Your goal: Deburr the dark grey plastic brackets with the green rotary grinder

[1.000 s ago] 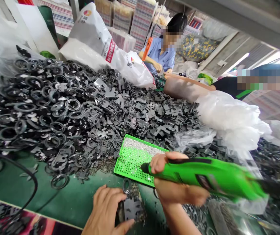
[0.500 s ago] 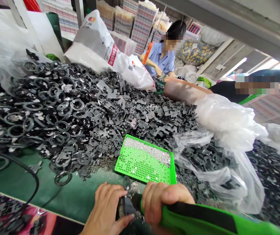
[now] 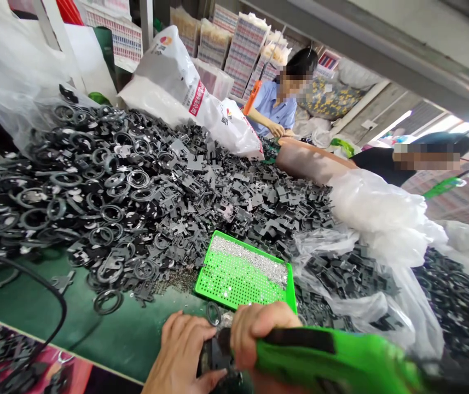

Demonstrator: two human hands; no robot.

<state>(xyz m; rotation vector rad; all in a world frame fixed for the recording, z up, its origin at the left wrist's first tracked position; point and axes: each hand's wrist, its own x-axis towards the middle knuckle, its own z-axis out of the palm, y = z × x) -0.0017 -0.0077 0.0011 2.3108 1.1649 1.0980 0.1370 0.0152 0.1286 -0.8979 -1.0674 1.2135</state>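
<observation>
My left hand (image 3: 183,347) grips a flat black moulded piece (image 3: 216,353) low in the view, pressing it against the green mat. My right hand (image 3: 259,334) is shut around the body of a green handheld rotary tool (image 3: 336,353). The tool's tip is hidden behind my right fingers, close to the black piece. A small black ring (image 3: 213,313) lies just above my hands, beside the lower corner of a green perforated tray (image 3: 238,276), which holds small silver studs.
Heaps of black rings (image 3: 65,210) and flat black pieces (image 3: 234,208) cover the green mat (image 3: 123,339). A black cable (image 3: 29,271) curves across the left. White plastic bags (image 3: 382,219) lie to the right. Two people sit beyond the heap, one in a blue shirt (image 3: 275,106).
My right hand has brought the green tool down and left from over the tray to the black piece. The tray is now uncovered, and the view has tilted slightly.
</observation>
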